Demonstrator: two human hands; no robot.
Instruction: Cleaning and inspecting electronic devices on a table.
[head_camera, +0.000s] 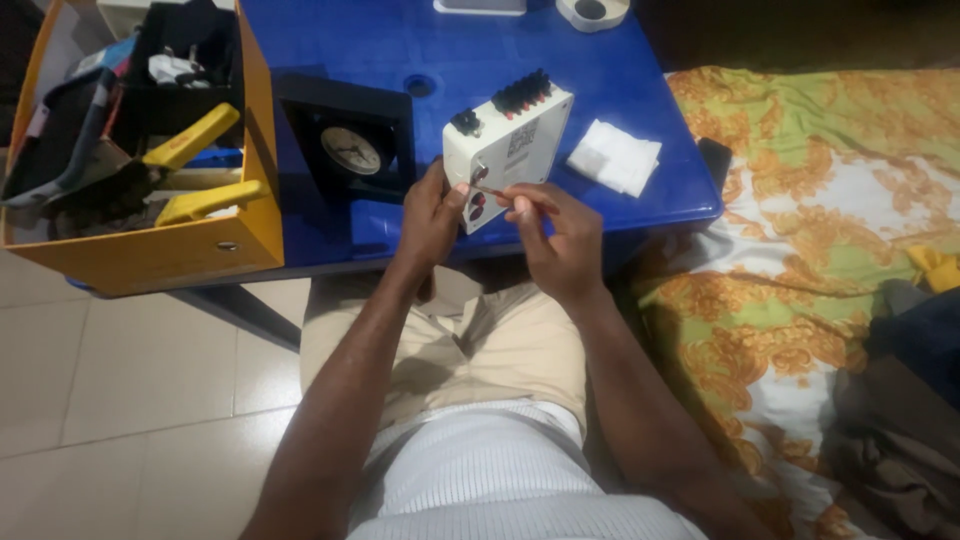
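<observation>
We have the white box (507, 150) tipped up on the near edge of the blue counter (420, 50), just right of the black-framed dial gauge (351, 150). Our left hand (435, 215) is clenched around the box's lower left corner, steadying it. Our right hand (560, 235) pinches a thin tool (505, 192), its tip against the small metal switch on the front face; what kind of tool it is we cannot tell.

The box overhangs the edge, so if the left grip slackens it could tip off onto our lap. Pressing at an angle could let the tip skid off the smooth plastic face and scratch it, or jab the left thumb just beside it.

The box looks like hard, glossy plastic, rectangular with rounded corners, with black and red terminals along its top. The counter is smooth moulded plastic. A soft folded white cloth (615, 156) lies near the right edge; an orange toolbox (150, 245) with yellow-handled pliers sits at the left.
</observation>
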